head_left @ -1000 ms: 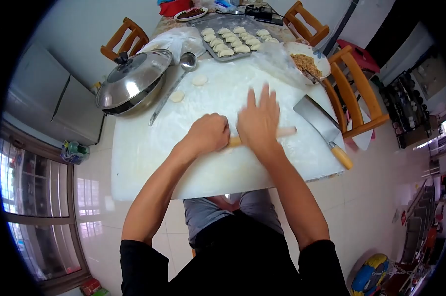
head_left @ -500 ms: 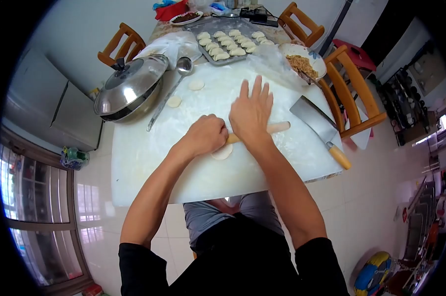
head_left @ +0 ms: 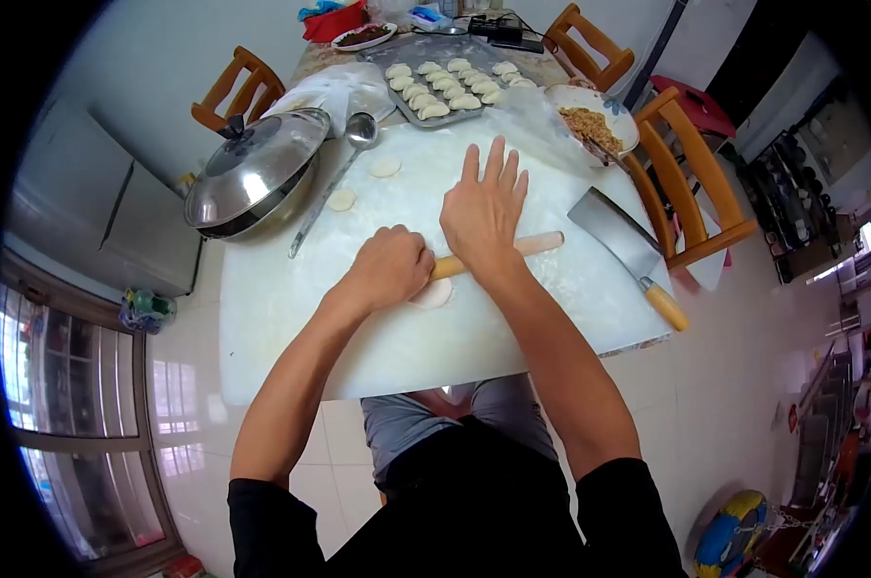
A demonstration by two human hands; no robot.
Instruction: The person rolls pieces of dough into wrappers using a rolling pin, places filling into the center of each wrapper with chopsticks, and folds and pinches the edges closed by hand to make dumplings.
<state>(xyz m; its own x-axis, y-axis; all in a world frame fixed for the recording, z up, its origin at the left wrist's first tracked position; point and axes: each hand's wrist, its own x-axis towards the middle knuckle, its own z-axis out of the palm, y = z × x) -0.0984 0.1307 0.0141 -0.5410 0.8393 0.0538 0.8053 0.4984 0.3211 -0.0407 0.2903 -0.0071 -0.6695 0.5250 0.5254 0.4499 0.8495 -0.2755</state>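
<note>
A wooden rolling pin (head_left: 541,243) lies at a slant across the white board, over the upper edge of a round dough wrapper (head_left: 433,293). My right hand (head_left: 481,214) presses on the pin with its palm, fingers stretched out and spread. At the pin's left end, my left hand (head_left: 389,262) is closed, knuckles up, against the wrapper's left side. Its fingertips are hidden, but it appears to grip the dough's edge. Two small dough discs, one upper (head_left: 386,168) and one lower (head_left: 341,199), lie beyond my left hand.
A cleaver (head_left: 616,231) lies at right on the white board (head_left: 291,337). A lidded wok (head_left: 257,173) and a long ladle (head_left: 334,183) are at left. Farther back are a tray (head_left: 435,121) of several dumplings and a bowl (head_left: 620,120) of filling. Wooden chairs flank the table.
Both hands have shifted slightly left and away from me, and the rolling pin has moved a little up the board with my right hand. The wrapper has barely moved.
</note>
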